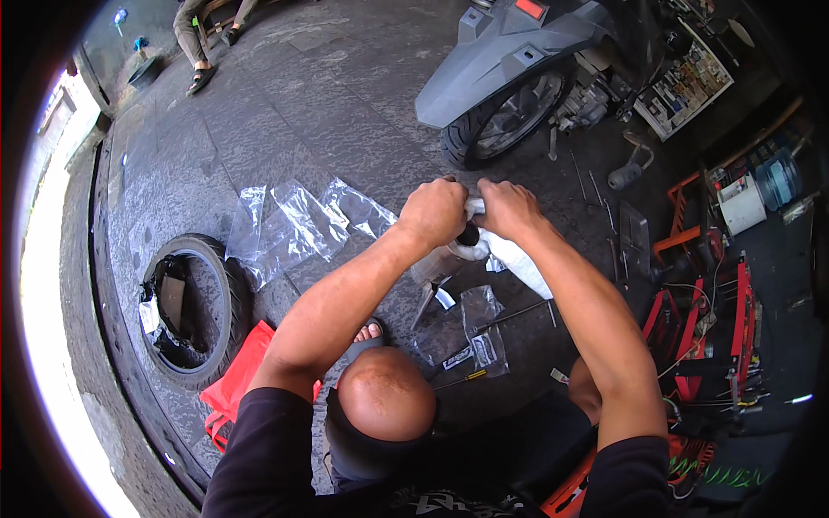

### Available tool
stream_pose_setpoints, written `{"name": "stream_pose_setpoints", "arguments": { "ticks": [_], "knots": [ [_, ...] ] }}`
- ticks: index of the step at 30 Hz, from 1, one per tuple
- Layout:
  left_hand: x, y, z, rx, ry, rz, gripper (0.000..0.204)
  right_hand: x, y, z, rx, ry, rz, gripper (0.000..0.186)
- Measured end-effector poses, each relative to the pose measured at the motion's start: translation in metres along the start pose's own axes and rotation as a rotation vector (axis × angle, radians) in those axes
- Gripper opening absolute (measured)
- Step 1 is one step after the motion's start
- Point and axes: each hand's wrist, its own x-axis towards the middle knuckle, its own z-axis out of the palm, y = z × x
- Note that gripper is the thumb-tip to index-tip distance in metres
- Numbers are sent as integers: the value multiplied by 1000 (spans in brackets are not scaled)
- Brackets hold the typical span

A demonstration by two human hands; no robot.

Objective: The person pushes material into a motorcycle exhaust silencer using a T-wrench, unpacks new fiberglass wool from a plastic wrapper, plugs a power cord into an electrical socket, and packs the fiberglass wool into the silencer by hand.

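Both of my hands are closed and close together, straight ahead of my knees. My left hand [434, 210] and my right hand [511, 207] grip a strip of soft white wadding [474, 207] stretched between their fingers. Just below them is a greyish cylinder [434, 268] with a dark opening, and white material rings its mouth. A larger white piece, cloth or wadding [522, 266], spreads out beneath my right hand. The fingertips are partly hidden behind the knuckles.
Clear plastic bags [298, 220] lie left of my hands; a tyre [231, 298] and red bag [246, 367] lie nearer. A yellow-handled screwdriver [475, 375] rests nearby. A motorcycle [518, 60] stands ahead, a red toolbox [741, 328] right. Another person's leg [190, 39] shows far left.
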Motion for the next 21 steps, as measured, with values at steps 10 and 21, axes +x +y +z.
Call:
{"name": "stream_pose_setpoints", "arguments": {
  "ticks": [10,21],
  "knots": [
    [9,-4,4,14,-106,-178,35,1,7,-13,72,-208,79,41],
    [31,-3,-23,-4,-320,145,46,14,-6,-4,-41,-137,-28,30]
  ]
}}
